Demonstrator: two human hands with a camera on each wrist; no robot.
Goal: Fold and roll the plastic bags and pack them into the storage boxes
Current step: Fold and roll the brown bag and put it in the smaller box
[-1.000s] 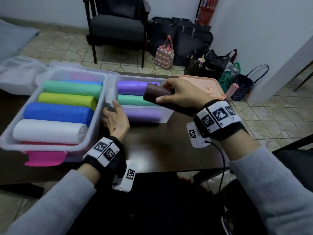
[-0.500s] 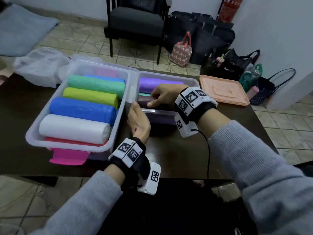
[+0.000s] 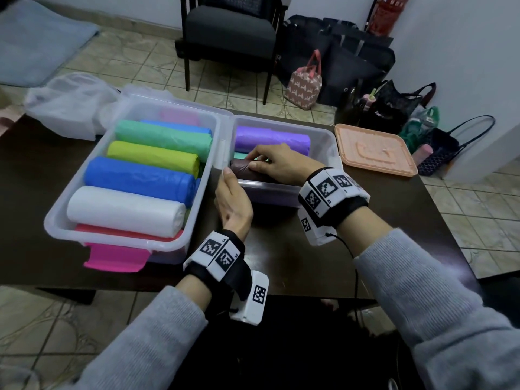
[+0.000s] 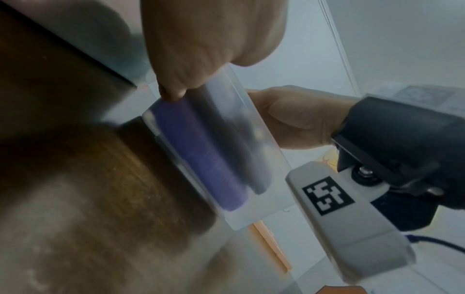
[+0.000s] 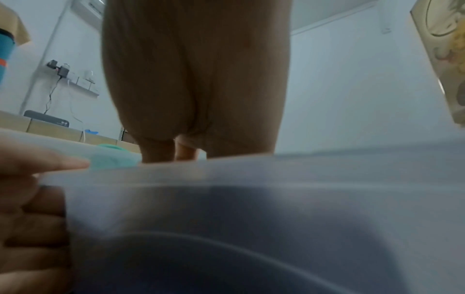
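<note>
Fingers (image 3: 254, 159) of the right hand (image 3: 277, 164) curl over the dark maroon rolled plastic bag (image 3: 243, 172) at the front of the small clear plastic storage box (image 3: 336, 153); the left hand (image 3: 233, 201), fingers straight, braces its near corner. Best to press the roll down evenly, keeping it wound. Only the left wrist view shows a purple roll (image 4: 201, 157) beneath, through the wall.

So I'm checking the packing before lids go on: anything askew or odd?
Nothing stands out. The rolls lie parallel in both boxes; the right hand is seating a dark brown roll in the smaller box.
</note>
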